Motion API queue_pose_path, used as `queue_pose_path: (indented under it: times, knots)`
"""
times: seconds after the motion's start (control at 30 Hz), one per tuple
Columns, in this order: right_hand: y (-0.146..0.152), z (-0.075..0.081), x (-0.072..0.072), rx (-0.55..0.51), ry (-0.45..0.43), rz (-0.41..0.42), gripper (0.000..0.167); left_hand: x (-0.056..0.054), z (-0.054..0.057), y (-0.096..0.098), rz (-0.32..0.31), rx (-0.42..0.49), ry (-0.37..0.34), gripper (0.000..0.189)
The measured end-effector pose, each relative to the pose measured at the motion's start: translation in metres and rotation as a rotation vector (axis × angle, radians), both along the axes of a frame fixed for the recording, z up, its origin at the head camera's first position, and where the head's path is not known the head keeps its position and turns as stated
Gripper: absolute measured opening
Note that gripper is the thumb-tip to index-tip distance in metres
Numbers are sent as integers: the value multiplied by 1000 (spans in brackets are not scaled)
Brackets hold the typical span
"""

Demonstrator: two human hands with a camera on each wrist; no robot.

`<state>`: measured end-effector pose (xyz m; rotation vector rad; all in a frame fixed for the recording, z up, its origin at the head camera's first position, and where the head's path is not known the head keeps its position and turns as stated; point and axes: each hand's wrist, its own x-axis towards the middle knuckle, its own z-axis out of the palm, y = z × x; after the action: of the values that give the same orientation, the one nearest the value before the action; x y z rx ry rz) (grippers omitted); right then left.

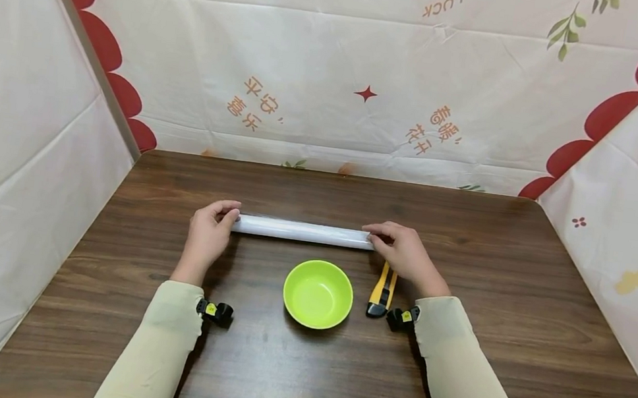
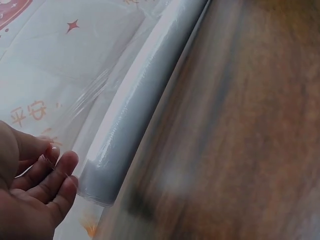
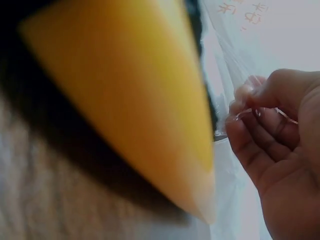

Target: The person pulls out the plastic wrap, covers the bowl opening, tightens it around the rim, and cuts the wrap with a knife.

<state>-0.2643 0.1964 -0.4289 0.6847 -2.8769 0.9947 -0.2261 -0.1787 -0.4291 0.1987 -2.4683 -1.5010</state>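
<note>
A roll of cling film (image 1: 303, 231) lies crosswise on the table behind a lime-green bowl (image 1: 318, 295). At its left end, my left hand (image 1: 210, 232) pinches the clear film edge between thumb and fingers. The left wrist view shows that film (image 2: 92, 95) stretched from the roll to the fingertips. My right hand (image 1: 404, 253) pinches the film at the roll's right end. Just below the right hand lies a yellow and black utility knife (image 1: 382, 292), its upper part hidden by the hand. In the right wrist view the knife (image 3: 135, 90) looms large and blurred.
The brown wooden table (image 1: 296, 382) runs back to a printed white cloth (image 1: 336, 62), with more cloth on the left and right. The bowl stands between the forearms. Each wrist wears a small black camera.
</note>
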Motion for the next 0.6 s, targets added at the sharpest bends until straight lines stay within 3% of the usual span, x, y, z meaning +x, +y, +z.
queue_pose_path:
  times: [0.3, 0.6]
  knots:
    - [-10, 3, 3, 53, 10, -36, 15, 2, 0, 2, -34, -65, -44, 22]
    - [-16, 3, 5, 76, 29, -108, 7, 1, -1, 3, -81, -23, -1, 17]
